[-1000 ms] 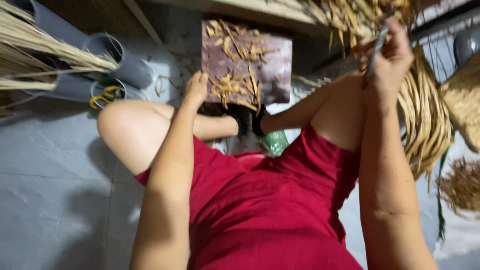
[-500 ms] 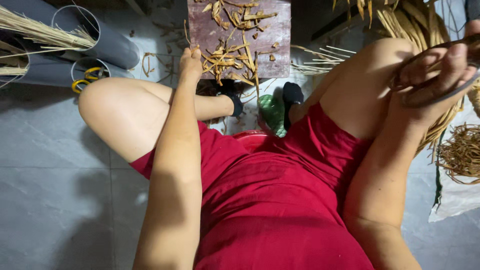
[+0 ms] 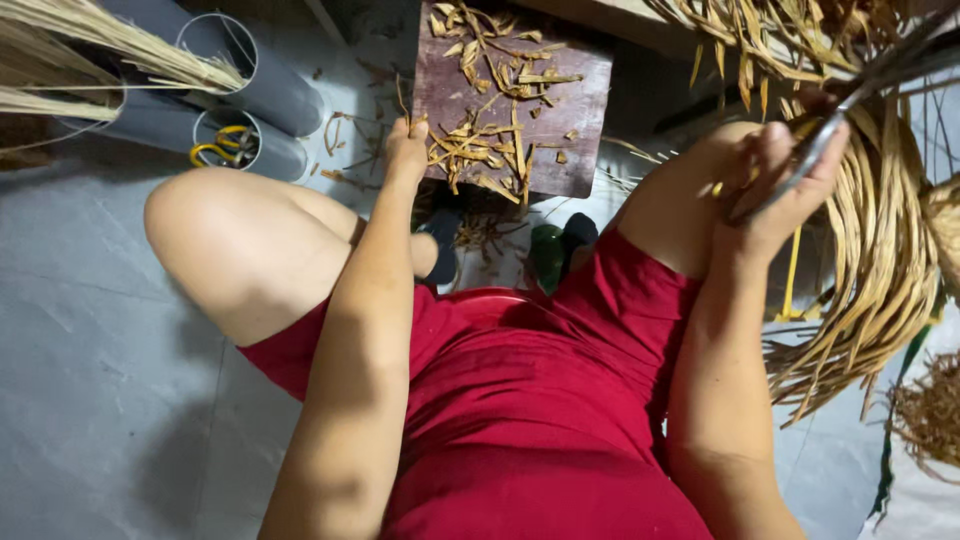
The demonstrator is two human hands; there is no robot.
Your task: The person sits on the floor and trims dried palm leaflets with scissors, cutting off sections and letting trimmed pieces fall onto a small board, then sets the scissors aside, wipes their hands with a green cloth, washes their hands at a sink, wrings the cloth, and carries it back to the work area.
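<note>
Your right hand (image 3: 775, 195) closed round scissors (image 3: 860, 85), raised by dried straw bundle (image 3: 880, 260) at right knee; your left hand (image 3: 405, 150) rests at wooden board (image 3: 515, 95) edge among straw scraps (image 3: 490, 150), grip unclear

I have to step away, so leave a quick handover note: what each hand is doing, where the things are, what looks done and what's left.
Left hand: reaching forward to the near edge of the dark wooden board, fingers among the cut straw scraps on it.
Right hand: raised, gripping metal scissors beside the bundle of dried straw.
Nearby: grey pipes at the left, one holding straw stalks.
Done: a pile of trimmings lies on the board.
Left: most of the bundle hangs long; whether it is already trimmed cannot be told.
</note>
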